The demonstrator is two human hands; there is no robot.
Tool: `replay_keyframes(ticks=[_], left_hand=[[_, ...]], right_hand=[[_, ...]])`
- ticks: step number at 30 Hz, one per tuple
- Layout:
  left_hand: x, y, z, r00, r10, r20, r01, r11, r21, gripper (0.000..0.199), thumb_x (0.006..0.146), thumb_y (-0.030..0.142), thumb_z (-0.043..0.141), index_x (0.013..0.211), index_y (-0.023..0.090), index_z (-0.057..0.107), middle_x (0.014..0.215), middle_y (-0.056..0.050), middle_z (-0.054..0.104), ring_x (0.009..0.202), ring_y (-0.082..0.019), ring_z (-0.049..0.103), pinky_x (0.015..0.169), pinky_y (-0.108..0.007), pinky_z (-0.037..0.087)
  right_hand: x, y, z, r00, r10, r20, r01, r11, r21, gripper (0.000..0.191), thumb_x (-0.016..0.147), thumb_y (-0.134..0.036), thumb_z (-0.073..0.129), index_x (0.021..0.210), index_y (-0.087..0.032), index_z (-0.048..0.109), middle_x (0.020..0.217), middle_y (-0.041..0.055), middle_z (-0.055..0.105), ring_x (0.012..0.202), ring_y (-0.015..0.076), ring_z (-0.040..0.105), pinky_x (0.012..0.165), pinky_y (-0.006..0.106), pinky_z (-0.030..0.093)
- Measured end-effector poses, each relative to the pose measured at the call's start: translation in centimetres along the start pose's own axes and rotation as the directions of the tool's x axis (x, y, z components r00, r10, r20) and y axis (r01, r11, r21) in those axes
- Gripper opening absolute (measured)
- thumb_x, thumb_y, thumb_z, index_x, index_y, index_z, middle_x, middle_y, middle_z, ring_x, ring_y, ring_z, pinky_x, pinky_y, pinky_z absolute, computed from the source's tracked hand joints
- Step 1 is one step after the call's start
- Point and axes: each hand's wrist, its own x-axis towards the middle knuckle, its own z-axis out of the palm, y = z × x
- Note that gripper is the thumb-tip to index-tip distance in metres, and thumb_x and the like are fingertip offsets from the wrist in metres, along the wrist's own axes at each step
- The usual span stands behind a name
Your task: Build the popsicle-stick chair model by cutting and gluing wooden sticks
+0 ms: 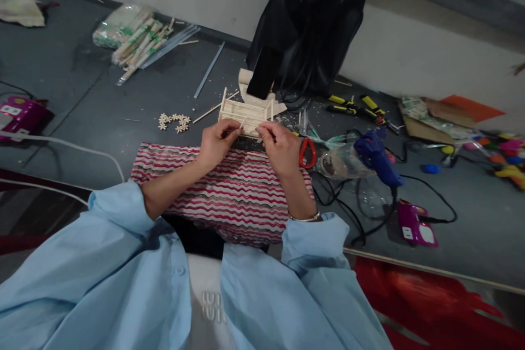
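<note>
A small frame of thin wooden sticks (245,111) stands on the grey table, with upright posts at its corners. My left hand (219,141) is at its near left side, thumb and fingers pinched on a thin stick. My right hand (280,145) is at the near right side, its fingertips closed at the frame's front edge; what they hold is too small to make out. A red and white striped cloth (229,191) lies beneath my forearms. Small wooden flower shapes (174,121) sit to the left of the frame.
A black phone (264,73) leans by a black bag (305,33) behind the frame. Red-handled scissors (307,153), a plastic bottle (338,161) and a blue glue gun (378,157) are to the right. Bagged sticks (137,44) lie back left; yellow-black pliers (348,106) back right.
</note>
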Motion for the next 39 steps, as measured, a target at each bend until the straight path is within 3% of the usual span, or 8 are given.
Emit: replay_keyframes(ticks=[8, 14, 23, 33, 39], left_hand=[[0.1, -0.6, 0.8, 0.997, -0.012, -0.082, 0.013, 1.000, 0.003, 0.008, 0.081, 0.023, 0.067, 0.081, 0.016, 0.071, 0.074, 0.001, 0.069, 0.063, -0.010, 0.055, 0.063, -0.021, 0.043], [0.0, -1.1, 1.1, 0.995, 0.055, -0.087, -0.057, 0.998, -0.032, 0.009, 0.082, 0.024, 0.067, 0.080, 0.016, 0.070, 0.072, 0.002, 0.067, 0.061, -0.009, 0.053, 0.060, -0.020, 0.042], [0.1, -1.2, 1.1, 0.996, 0.063, -0.069, -0.063, 0.998, 0.011, 0.005, 0.082, 0.020, 0.067, 0.083, 0.016, 0.069, 0.076, 0.001, 0.070, 0.067, -0.010, 0.058, 0.066, -0.021, 0.046], [0.1, -0.9, 1.0, 0.996, 0.053, -0.072, -0.051, 0.998, 0.026, 0.003, 0.081, 0.016, 0.065, 0.082, 0.016, 0.068, 0.079, 0.000, 0.071, 0.072, -0.012, 0.062, 0.071, -0.022, 0.049], [0.1, -1.0, 1.0, 0.996, 0.041, -0.081, -0.042, 0.999, -0.005, 0.003, 0.081, 0.019, 0.067, 0.081, 0.017, 0.069, 0.078, 0.001, 0.071, 0.071, -0.012, 0.062, 0.069, -0.022, 0.048]], right_hand=[[0.1, 0.4, 1.7, 0.994, -0.055, -0.090, 0.064, 0.994, 0.091, 0.024, 0.095, -0.041, 0.055, 0.091, -0.022, 0.070, 0.088, 0.0022, 0.075, 0.077, 0.0168, 0.066, 0.076, 0.027, 0.048], [-0.2, 0.3, 0.5, 0.991, -0.046, -0.129, 0.057, 0.995, 0.086, 0.024, 0.095, -0.041, 0.055, 0.090, -0.021, 0.068, 0.079, 0.0008, 0.072, 0.071, 0.0160, 0.066, 0.070, 0.026, 0.047], [0.1, 0.6, 2.5, 0.989, -0.132, -0.063, 0.131, 0.991, -0.020, 0.021, 0.096, -0.036, 0.053, 0.090, -0.021, 0.066, 0.084, 0.0027, 0.072, 0.076, 0.0166, 0.065, 0.075, 0.027, 0.046], [-0.2, 1.1, 5.0, 0.991, -0.064, 0.121, 0.053, 0.994, 0.092, 0.011, 0.091, -0.025, 0.055, 0.090, -0.021, 0.066, 0.083, 0.0025, 0.071, 0.076, 0.0185, 0.064, 0.075, 0.029, 0.047], [-0.5, 1.1, 4.8, 0.979, -0.083, 0.188, 0.059, 0.990, 0.132, 0.014, 0.088, -0.021, 0.056, 0.091, -0.022, 0.070, 0.089, 0.0035, 0.075, 0.086, 0.0206, 0.068, 0.084, 0.032, 0.049]])
